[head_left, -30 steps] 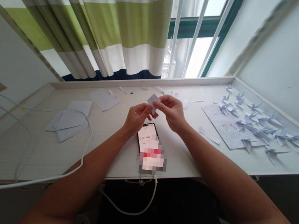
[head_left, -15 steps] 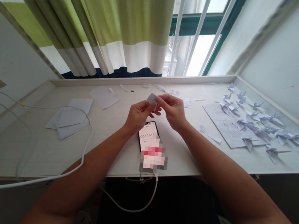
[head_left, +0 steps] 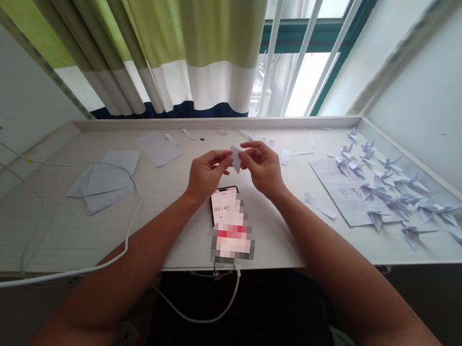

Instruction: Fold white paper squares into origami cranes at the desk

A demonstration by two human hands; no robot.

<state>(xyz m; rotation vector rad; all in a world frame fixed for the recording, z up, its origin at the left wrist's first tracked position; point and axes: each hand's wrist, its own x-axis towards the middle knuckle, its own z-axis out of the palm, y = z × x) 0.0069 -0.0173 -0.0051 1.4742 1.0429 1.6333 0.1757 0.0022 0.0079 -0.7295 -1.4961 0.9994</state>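
Observation:
A small piece of folded white paper (head_left: 236, 158) is held up above the desk, pinched from both sides. My left hand (head_left: 207, 174) grips its left edge between thumb and fingers. On the opposite side, my right hand (head_left: 265, 168) is closed on the right edge, some of its fingers raised behind. Just below the hands lies a phone (head_left: 227, 208) with a running time display, its lower part blurred out. Fine creases in the paper are too small to make out.
Several folded paper cranes (head_left: 393, 200) stand at the right, some on a written sheet (head_left: 328, 186). Loose white sheets (head_left: 111, 174) lie at the left, crossed by a white cable (head_left: 140, 207). Paper scraps (head_left: 319, 205) are scattered right of the phone. A low rim (head_left: 219, 123) borders the desk's back.
My hands have moved slightly apart, and the folded paper now shows a pointed lower end between them. The whole view has shifted a little.

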